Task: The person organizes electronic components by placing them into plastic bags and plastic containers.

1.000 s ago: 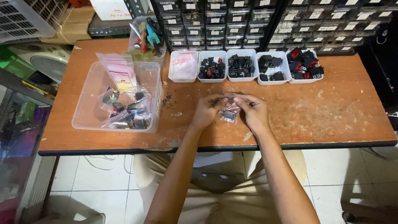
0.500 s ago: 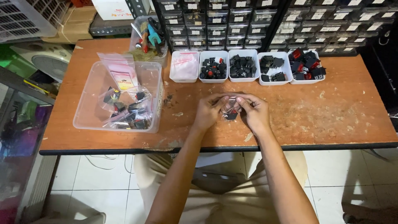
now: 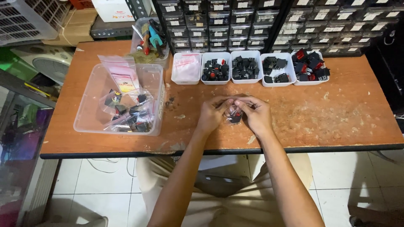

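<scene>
Most of the small clear bag (image 3: 234, 116) at centre frame was covered by the fingers of the left hand (image 3: 212, 114) and right hand (image 3: 256, 114); only a dark part with a red spot showed, too small to identify. The parts in the white trays (image 3: 248, 68) above were too small to tell apart. The drawer cabinet (image 3: 261, 17) was cut off by the top edge, the white basket (image 3: 21, 19) by the upper left corner.
</scene>
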